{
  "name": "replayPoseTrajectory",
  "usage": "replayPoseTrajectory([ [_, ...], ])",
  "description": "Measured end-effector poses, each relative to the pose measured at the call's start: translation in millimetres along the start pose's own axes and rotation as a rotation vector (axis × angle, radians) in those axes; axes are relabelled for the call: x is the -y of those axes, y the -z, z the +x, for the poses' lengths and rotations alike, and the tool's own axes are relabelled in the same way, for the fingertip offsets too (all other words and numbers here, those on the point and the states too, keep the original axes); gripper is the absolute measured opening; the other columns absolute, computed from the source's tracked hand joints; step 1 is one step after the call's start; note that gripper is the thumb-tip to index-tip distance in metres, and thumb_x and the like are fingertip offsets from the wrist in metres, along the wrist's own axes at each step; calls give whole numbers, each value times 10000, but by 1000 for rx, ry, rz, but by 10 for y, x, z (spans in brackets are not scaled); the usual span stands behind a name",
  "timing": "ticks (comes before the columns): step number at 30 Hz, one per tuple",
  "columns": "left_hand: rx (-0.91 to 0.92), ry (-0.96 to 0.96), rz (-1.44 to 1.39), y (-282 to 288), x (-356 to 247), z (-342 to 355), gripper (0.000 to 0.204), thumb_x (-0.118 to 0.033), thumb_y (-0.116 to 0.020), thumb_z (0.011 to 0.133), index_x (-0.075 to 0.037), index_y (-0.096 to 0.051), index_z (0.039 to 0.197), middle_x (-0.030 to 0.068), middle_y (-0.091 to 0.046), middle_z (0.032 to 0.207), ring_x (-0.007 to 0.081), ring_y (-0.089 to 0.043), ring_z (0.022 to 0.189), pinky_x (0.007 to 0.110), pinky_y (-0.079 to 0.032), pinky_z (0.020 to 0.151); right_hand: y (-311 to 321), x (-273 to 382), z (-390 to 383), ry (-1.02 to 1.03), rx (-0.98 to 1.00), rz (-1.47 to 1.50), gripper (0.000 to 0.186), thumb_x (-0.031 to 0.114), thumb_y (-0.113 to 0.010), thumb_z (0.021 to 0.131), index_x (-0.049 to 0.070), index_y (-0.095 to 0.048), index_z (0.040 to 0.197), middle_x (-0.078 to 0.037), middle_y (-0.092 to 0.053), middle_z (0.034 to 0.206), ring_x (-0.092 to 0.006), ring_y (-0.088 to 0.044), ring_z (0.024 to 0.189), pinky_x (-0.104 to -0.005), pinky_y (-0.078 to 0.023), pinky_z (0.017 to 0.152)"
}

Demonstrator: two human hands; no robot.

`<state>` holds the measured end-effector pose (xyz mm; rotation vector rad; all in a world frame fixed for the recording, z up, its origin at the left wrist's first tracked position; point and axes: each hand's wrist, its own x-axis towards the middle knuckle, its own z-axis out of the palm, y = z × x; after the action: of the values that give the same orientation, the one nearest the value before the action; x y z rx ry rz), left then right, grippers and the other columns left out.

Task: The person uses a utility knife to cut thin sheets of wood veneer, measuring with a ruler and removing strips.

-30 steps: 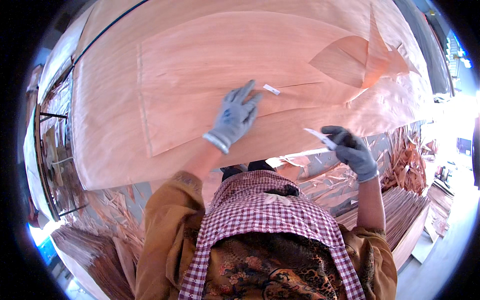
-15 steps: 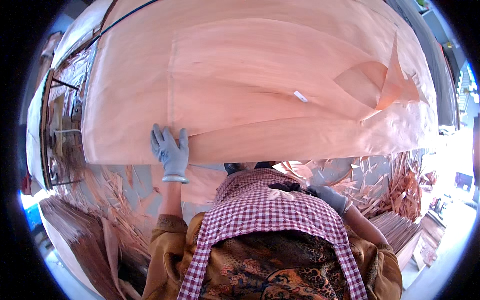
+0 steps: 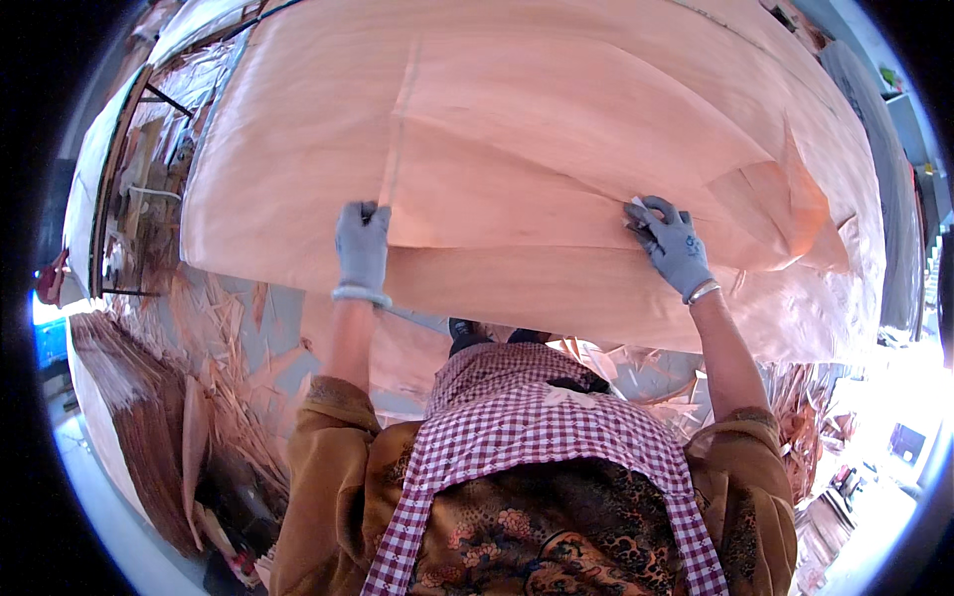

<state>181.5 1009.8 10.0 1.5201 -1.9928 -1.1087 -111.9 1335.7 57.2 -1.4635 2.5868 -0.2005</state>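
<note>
A broad pinkish wood veneer sheet (image 3: 517, 189) lies over the stack before me, its near edge lifted into a fold line above a lower veneer layer (image 3: 527, 283). At the sheet's near left corner, beside a straight seam, my left hand (image 3: 363, 253), in a grey glove, has its fingers curled closed on the edge. My right hand (image 3: 676, 250), also gloved, reaches onto the sheet from the right. Its thumb and fingers close around a small white strip (image 3: 637, 203). A torn, curled veneer flap (image 3: 790, 214) stands up to the right of that hand.
Veneer scraps (image 3: 234, 338) litter the floor below the stack. At lower left stands a pile of dark veneer sheets (image 3: 134, 417). A dark metal frame (image 3: 124, 199) is at far left. More shreds (image 3: 803, 417) heap up at lower right.
My right hand has come up from beside the apron to the white strip on the sheet. The left hand has gone from lying flat to curled at the sheet's edge. The view has shifted.
</note>
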Motion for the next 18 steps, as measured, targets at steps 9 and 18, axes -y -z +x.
replayPoseTrajectory([
  [9,191,-355,-511,320,-1864,646,113,-128,-635,791,-68,-550,747,-4,-535,655,73,-480,537,220,-373,476,-144,-229,-141,-22,46,625,431,224,-654,806,100,-558,1207,-95,-584,1171,-286,-561,1017,-356,-461,866],
  [18,-105,-573,263,371,-185,568,308,-49,-591,782,-161,-674,1057,65,-641,793,181,-582,635,288,-469,589,-168,45,-193,131,-81,273,278,110,-672,734,82,-592,998,-103,-556,1148,-296,-549,1011,-362,-465,854],
])
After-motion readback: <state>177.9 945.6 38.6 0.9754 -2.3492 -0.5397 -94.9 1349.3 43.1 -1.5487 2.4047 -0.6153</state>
